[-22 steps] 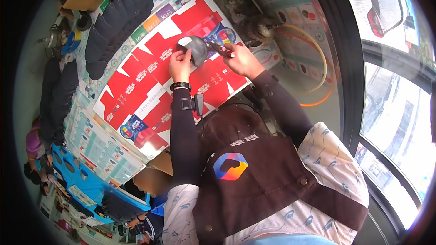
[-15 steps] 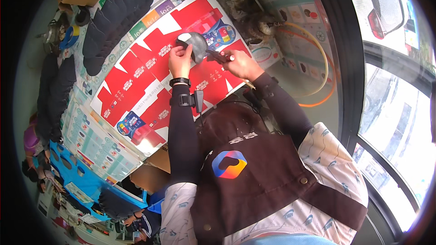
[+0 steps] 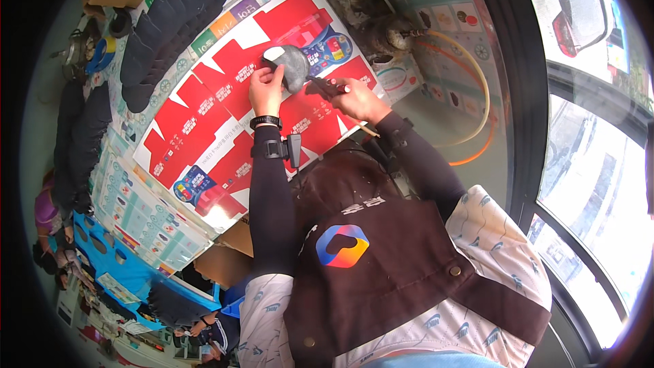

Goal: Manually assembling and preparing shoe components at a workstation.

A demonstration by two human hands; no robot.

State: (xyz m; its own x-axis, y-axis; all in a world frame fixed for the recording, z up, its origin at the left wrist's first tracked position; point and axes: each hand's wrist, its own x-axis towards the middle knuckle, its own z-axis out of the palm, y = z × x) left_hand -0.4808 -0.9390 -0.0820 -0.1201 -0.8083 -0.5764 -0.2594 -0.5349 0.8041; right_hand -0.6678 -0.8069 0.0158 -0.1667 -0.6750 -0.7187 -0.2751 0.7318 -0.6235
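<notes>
My left hand (image 3: 266,90) pinches the near left edge of a rounded dark-grey piece (image 3: 296,68) with a white patch, which may be an insole seen partly end on. It is over the red and white printed sheet (image 3: 178,117) on the table. In my right hand (image 3: 363,101) is a dark hand tool (image 3: 321,86) with a red part. Its narrow tip points at the piece's right side. Whether the tip touches the piece I cannot tell. A thin pale tube (image 3: 366,129) shows below that hand.
Dark insole-shaped pieces (image 3: 170,34) lie overlapping at the far left, with more dark pieces (image 3: 82,136) at the left. Yellow and orange hoses (image 3: 487,95) loop at the right beside a window frame (image 3: 524,129). People (image 3: 211,334) and a blue perforated board (image 3: 95,238) are lower left.
Both hands, the grey piece and the tool have shifted slightly left in the picture. The piece is turned a little, showing more of its grey face. Both grips stay the same.
</notes>
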